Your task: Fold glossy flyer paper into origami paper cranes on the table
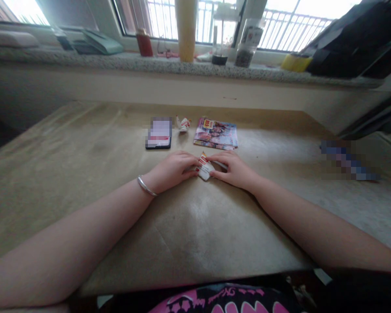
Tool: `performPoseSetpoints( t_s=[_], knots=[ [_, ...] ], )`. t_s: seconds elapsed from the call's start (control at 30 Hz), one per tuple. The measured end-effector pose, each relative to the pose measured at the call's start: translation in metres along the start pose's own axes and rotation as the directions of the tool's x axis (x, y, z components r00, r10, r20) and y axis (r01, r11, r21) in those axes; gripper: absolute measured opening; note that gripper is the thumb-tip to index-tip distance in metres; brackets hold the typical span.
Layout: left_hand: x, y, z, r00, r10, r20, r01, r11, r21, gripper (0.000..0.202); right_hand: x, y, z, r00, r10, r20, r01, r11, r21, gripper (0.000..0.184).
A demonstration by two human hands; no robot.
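Pinching a small paper [204,171] from two sides, the left hand [177,168] and the right hand [234,170] meet near the middle of the table [195,248]. The paper is mostly white. Big red marks run across its top part, and a bit of orange-yellow shows near the top tip. Under the red there are thin gray lines that look like tiny words, but they are too small and fuzzy to read. It sits on a slant, with one blunt corner pointing down toward the person and a thin tip poking up at the far end. It looks folded, though the fingers hide its sides, so I can't be sure.

The left hand has its fingertips on the left edge. The right hand has its thumb low on the right edge and a finger up higher, with a gap between them. A shiny bangle [146,186] goes around the left wrist.

Past the hands lie a phone [159,132], a crumpled scrap [183,125] that is also white and red, and a bright, flat pile [217,133] of prints.
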State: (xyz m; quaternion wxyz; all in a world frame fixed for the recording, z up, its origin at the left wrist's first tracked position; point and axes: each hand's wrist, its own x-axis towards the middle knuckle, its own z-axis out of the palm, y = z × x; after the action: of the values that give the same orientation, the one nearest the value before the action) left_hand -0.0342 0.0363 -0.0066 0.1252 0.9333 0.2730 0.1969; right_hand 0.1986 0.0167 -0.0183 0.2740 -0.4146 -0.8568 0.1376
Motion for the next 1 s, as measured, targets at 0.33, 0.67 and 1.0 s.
performPoseSetpoints(
  t_s=[0.33, 0.67, 1.0],
  knots=[
    [0.000, -0.001, 0.004, 1.000, 0.019, -0.023, -0.017, 0.998, 0.055, 0.026, -0.001, 0.003, 0.000, 0.994, -0.077, 0.073, 0.081, 0.995, -0.052, 0.045],
    [0.000, -0.006, 0.003, 0.998, -0.044, -0.045, 0.046, 0.998, 0.031, 0.020, 0.000, -0.001, -0.003, 0.980, -0.132, 0.150, 0.152, 0.980, -0.130, 0.049],
    [-0.001, -0.006, 0.002, 0.990, -0.126, 0.059, 0.122, 0.990, 0.067, 0.045, -0.001, -0.007, -0.004, 0.981, -0.144, 0.133, 0.168, 0.966, -0.197, 0.048]
  ],
)
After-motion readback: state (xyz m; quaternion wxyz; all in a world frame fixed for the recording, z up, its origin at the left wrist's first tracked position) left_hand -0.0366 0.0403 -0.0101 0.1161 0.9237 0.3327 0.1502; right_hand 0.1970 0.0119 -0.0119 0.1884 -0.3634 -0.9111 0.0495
